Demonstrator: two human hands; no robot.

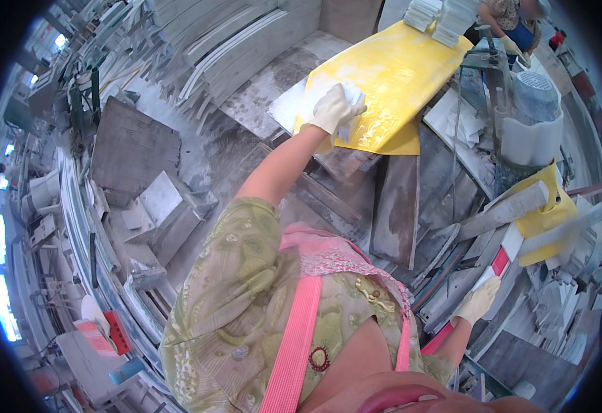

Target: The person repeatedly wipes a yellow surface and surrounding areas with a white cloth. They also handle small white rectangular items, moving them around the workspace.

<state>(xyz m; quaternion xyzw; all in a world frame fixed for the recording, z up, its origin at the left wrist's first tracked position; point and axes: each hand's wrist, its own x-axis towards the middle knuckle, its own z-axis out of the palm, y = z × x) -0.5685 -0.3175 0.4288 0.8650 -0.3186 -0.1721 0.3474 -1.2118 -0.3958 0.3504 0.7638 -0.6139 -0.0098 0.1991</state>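
My left hand [335, 109], in a pale glove, is reaching forward over a yellow plastic sheet [397, 76]. Its fingers are curled over a small stack of white slabs [353, 118] at the sheet's near left corner, and the glove hides part of the stack. Down at the right, my right hand [479, 301], gloved too, lies with fingers stretched along the lower end of a long white bar with a red patch [500, 261]. More white slabs [445, 20] are piled on the sheet's far end.
A person [511, 31] works at the far right, beside a white barrel-shaped container [532, 131]. Long stone strips [239, 55] lean at the back left. A second yellow sheet [545, 213] hangs at the right. Dark boards [132, 148] and offcuts clutter the dusty floor.
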